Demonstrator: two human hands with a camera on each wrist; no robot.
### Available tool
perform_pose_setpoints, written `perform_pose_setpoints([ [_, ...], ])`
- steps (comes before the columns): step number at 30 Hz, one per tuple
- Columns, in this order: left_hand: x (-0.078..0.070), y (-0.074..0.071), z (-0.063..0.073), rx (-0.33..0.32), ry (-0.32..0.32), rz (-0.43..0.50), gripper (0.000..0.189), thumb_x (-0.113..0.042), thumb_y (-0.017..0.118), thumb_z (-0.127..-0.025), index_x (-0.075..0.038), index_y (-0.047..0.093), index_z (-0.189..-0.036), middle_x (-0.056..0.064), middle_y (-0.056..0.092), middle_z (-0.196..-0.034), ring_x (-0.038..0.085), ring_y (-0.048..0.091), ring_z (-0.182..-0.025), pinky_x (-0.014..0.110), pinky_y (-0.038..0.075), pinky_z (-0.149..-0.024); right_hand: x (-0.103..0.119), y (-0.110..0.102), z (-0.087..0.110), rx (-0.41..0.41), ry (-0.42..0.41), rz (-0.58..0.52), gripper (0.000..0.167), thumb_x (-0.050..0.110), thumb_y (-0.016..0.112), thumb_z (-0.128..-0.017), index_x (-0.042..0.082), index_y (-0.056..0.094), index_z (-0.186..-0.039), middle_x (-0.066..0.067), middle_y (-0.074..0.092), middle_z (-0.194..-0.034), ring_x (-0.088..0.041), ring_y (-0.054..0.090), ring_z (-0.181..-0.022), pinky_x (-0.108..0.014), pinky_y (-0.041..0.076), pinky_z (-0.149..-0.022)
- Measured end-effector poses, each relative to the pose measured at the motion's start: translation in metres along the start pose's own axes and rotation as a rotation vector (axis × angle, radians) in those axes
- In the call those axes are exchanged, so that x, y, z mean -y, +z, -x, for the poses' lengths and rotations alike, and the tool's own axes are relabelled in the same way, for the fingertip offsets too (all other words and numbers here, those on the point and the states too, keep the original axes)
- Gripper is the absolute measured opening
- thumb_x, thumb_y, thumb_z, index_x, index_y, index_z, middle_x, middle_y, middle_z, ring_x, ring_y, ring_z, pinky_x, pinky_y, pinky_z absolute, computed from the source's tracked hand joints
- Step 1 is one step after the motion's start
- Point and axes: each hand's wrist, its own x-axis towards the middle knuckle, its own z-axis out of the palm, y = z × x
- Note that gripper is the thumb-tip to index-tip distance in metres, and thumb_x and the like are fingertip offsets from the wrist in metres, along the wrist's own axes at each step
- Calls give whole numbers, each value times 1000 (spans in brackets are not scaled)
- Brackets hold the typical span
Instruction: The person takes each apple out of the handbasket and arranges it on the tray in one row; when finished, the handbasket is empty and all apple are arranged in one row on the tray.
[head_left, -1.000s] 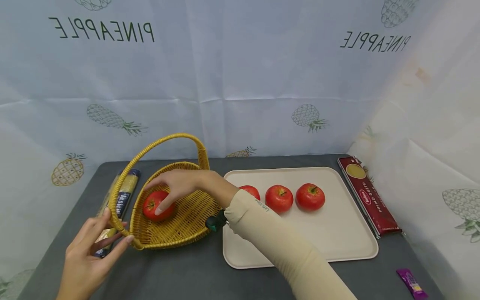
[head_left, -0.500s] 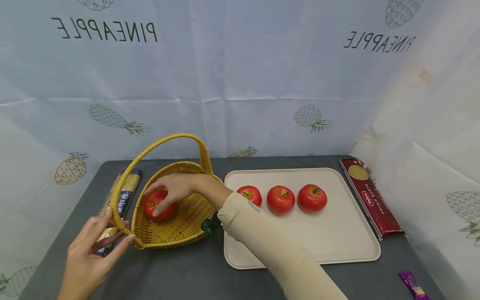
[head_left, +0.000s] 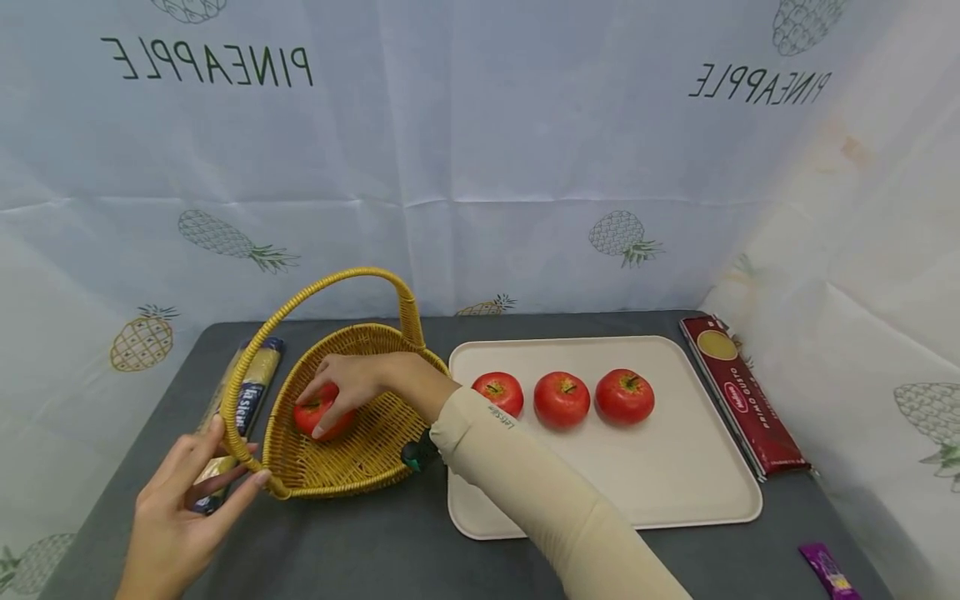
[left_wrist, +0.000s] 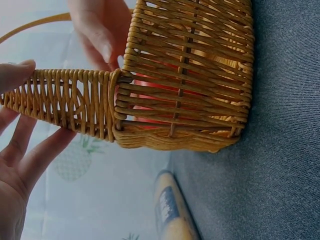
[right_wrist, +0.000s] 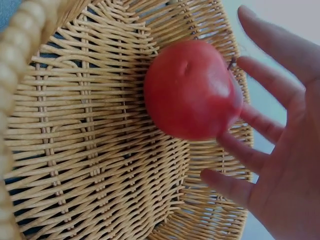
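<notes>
In the head view a yellow wicker basket (head_left: 375,433) with a tall arched handle (head_left: 322,283) stands on the left of the dark table. My left hand (head_left: 172,504) pinches the near base of that handle, thumb on one side and fingers on the other. Inside the basket lies a red apple (right_wrist: 187,92) with a short stem. My right hand (head_left: 356,385) reaches over the rim to it. In the right wrist view the right fingers (right_wrist: 250,155) are spread and straight, some tips right at the apple's side, the thumb apart from it.
A beige tray (head_left: 675,483) right of the basket bears three red apples (head_left: 562,400) in a row. A red coffee pack (head_left: 746,400) lies along its right side. A purple-wrapped bar (head_left: 828,571) is at front right, a pasta packet (head_left: 251,392) behind the left hand.
My right fingers have shifted slightly rightward and cover more of the top of the apple in the basket. The left hand stays on the handle.
</notes>
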Motion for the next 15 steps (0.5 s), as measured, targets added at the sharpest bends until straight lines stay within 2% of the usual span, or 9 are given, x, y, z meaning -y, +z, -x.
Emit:
perform_pose_setpoints([
  [4,1,0,1,1,3,-6,82,-37,72,-89,8,40,-151,-9,58,-117,-2,62,-112,5,58,-88,1,2,1,2,41,19,61,54,72,-91,38,53,-148,5,30,-157,-8,35,-136,-16,45,-101],
  [10,0,0,3,-2,-6,-15,83,-38,72,-89,8,41,-151,-10,57,-117,-3,62,-112,5,58,-87,-3,3,3,-17,35,6,53,51,73,-92,34,61,-140,4,35,-150,-9,40,-129,-17,47,-96],
  [15,-1,1,2,4,-10,-20,83,-37,72,-89,10,41,-150,-10,57,-116,-4,62,-112,4,58,-87,-9,3,4,-17,7,-27,42,46,74,-93,29,65,-130,4,27,-165,-12,33,-150,-18,45,-112],
])
